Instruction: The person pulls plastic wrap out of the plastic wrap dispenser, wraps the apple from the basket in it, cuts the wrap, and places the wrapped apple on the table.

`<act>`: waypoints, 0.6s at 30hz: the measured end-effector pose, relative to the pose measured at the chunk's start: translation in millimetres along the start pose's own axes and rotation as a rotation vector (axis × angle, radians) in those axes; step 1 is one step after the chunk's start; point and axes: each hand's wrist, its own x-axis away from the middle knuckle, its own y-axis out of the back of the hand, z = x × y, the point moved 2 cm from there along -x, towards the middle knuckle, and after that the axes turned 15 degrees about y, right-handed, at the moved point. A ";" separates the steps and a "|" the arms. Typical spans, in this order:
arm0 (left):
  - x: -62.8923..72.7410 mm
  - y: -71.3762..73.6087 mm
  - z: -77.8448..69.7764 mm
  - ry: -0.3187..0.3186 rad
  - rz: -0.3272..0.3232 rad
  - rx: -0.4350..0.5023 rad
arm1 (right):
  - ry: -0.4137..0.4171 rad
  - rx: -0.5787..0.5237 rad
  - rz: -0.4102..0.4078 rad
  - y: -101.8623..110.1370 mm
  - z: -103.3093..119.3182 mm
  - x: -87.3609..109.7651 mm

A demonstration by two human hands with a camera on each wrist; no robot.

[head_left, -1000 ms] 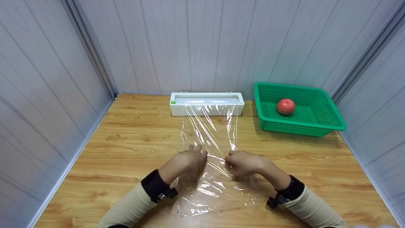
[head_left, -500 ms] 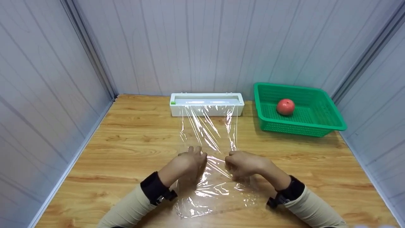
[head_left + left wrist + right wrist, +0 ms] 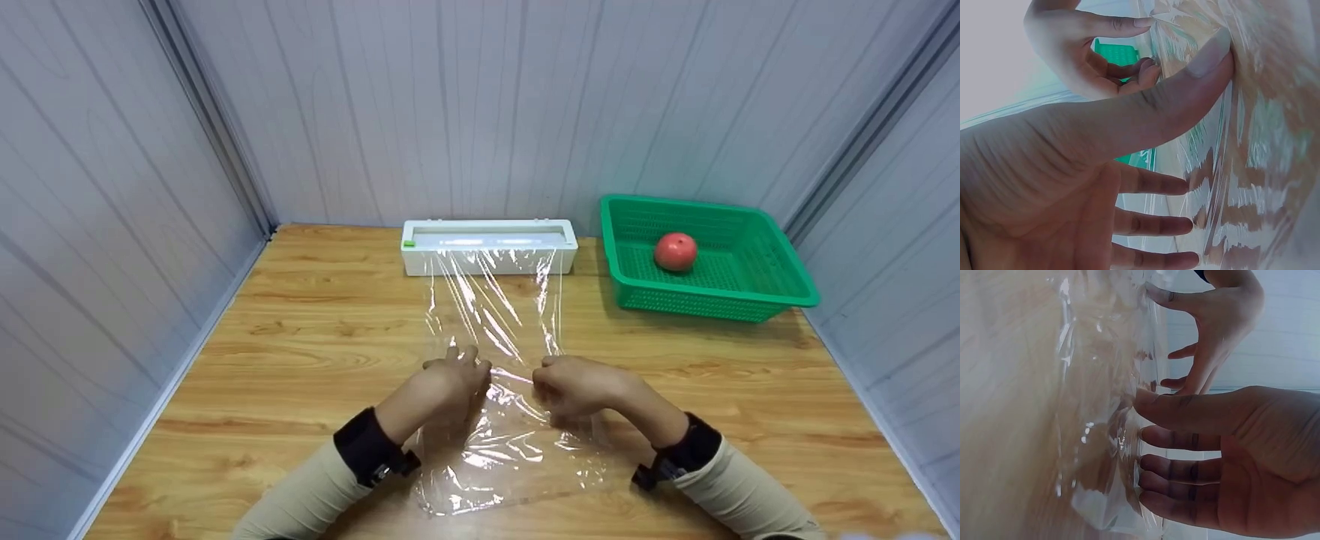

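Note:
A sheet of cling film (image 3: 495, 457) runs from a white cling film dispenser (image 3: 487, 262) at the back toward the table's front, wrinkled and shiny. On its left part my left hand (image 3: 454, 382) rests with fingertips down; the left wrist view shows its thumb (image 3: 1202, 67) and straight fingers (image 3: 1157, 225) touching the film. Opposite, my right hand (image 3: 577, 386) touches the film's right part. In the right wrist view its thumb (image 3: 1174, 408) and fairly straight fingers (image 3: 1179, 469) meet the film at their tips. A gap of film lies between both hands.
At the back right stands a green plastic basket (image 3: 712, 296) holding a red round fruit (image 3: 676, 252), tomato-like. Grey-white panel walls (image 3: 360, 112) enclose the wooden table (image 3: 300, 315) at the back and sides. The dispenser has a small green slider (image 3: 409, 244) at its left end.
Both hands stay at nearly the same spot on the film. Only the film's creases and reflections around the left hand and front part shift slightly.

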 end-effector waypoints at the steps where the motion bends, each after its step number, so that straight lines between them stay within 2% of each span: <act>1: -0.1 0.0 -0.3 -0.006 -0.006 0.002 | 0.003 -0.003 0.004 0.8 -0.7 0.5; 6: -0.2 1.2 1.9 -0.005 -0.026 0.028 | 0.035 -0.037 -0.016 13.5 -6.3 2.4; 12: -0.7 1.0 2.0 0.008 -0.030 0.099 | -0.015 -0.083 -0.161 46.2 -21.8 23.7; 18: -1.9 -0.1 0.3 0.017 -0.021 0.099 | -0.062 -0.045 -0.270 78.1 -41.2 51.1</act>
